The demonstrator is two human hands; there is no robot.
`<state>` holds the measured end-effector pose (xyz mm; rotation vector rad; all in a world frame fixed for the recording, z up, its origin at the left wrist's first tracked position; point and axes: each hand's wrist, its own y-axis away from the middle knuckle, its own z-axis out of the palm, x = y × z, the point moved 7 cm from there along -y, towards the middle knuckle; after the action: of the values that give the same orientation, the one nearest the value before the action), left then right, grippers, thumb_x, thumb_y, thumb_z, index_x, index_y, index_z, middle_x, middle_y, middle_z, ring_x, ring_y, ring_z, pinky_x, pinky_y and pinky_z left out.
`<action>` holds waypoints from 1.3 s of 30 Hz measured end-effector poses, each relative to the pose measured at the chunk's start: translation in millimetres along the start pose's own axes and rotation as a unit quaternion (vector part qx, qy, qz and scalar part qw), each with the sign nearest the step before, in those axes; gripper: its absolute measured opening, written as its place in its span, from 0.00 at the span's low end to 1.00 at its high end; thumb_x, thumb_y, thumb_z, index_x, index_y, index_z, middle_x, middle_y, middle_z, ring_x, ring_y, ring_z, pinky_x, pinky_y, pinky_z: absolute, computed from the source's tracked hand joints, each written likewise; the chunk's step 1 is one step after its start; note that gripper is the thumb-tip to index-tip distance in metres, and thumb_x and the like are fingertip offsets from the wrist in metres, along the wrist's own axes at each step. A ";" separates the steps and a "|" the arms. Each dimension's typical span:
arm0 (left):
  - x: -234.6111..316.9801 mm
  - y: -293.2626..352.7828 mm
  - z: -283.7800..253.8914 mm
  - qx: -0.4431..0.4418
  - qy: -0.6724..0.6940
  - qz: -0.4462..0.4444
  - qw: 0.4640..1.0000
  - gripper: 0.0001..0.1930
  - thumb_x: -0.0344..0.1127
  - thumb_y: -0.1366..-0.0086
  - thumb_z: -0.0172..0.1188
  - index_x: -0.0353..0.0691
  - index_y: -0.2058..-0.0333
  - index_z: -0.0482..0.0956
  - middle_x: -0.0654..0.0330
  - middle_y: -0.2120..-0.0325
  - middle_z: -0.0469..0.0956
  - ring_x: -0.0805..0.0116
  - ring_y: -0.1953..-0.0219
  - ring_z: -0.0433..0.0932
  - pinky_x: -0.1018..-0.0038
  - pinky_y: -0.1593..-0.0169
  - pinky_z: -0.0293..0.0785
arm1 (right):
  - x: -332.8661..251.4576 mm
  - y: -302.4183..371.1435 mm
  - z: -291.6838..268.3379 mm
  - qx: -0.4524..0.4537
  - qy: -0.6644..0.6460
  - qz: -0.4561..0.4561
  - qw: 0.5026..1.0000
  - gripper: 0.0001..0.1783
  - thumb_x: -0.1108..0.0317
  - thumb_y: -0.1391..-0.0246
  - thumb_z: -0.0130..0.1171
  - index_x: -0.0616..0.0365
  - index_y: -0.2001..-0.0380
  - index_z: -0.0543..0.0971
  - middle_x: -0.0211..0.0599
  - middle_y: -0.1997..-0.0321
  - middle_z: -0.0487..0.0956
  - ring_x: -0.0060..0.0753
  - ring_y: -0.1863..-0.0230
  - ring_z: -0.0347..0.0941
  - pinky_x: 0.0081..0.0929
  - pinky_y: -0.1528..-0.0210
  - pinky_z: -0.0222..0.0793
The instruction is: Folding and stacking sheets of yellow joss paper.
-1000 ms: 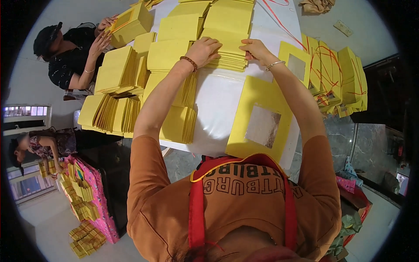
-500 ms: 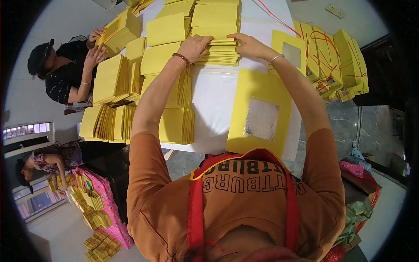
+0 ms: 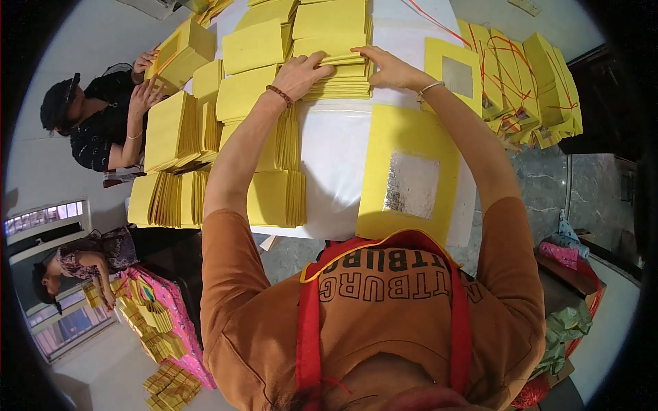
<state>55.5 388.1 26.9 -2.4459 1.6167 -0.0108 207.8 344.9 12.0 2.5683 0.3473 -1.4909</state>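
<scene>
While I watch from above, the folded yellow paper stack (image 3: 339,89) lies on the worktop (image 3: 329,161), its long axis crosswise between left hand (image 3: 299,78) and right hand (image 3: 394,70), equally near, touching opposite ends. Both hands' fingers look partly spread; I can't tell whether they pinch. Nearer the torso lies a windowed yellow sheet (image 3: 373,171).

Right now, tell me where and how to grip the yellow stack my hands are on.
Pinch its near right corner, I'd judge, coming from the right: the stack lies flat, its layered edge facing you; white table shows along its near and right sides, while other yellow stacks stand left of it and beyond.
</scene>
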 end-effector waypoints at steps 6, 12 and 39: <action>4.8 2.6 -3.2 0.002 0.000 0.038 0.999 0.18 0.30 0.46 0.53 0.54 0.55 0.70 0.56 0.54 0.67 0.56 0.59 0.72 0.65 0.55 0.69 | 8.5 -0.1 -0.3 -0.018 -0.015 -0.003 1.000 0.40 0.74 0.65 0.53 0.54 0.42 0.59 0.40 0.48 0.61 0.34 0.45 0.57 0.24 0.46 0.59; 5.9 4.3 -1.5 0.034 -0.022 0.063 0.997 0.17 0.43 0.43 0.55 0.54 0.54 0.69 0.55 0.56 0.69 0.57 0.60 0.72 0.65 0.56 0.70 | 14.8 -2.4 2.4 -0.035 -0.073 0.032 0.996 0.40 0.73 0.65 0.54 0.55 0.42 0.58 0.41 0.45 0.59 0.34 0.43 0.55 0.25 0.43 0.56; 14.3 -2.3 -4.0 0.032 -0.056 0.132 0.989 0.20 0.46 0.46 0.56 0.67 0.54 0.65 0.60 0.51 0.63 0.61 0.62 0.71 0.66 0.60 0.72 | 25.6 14.6 -3.9 0.096 -0.290 0.229 0.924 0.49 0.66 0.56 0.61 0.50 0.37 0.41 0.39 0.50 0.63 0.29 0.60 0.70 0.25 0.62 0.71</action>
<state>62.7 375.3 29.7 -2.1276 1.8447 0.1106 227.3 334.9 -8.2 1.9733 -0.4601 -2.0328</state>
